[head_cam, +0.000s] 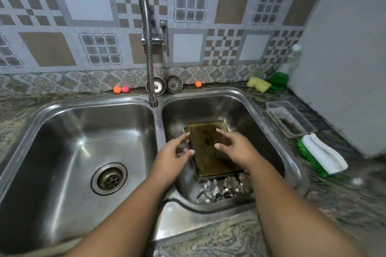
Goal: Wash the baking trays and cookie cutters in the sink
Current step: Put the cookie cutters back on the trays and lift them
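Baking trays, cookie cutters in right basin

The speckled granite countertop held a steel double sink. Stacked baking trays and cookie cutters lay in its right bowl. Along the back sat two sink strainers, small balls, a yellow sponge and a dish-soap bottle. To the right lay a clear container and a white cloth over a green brush.
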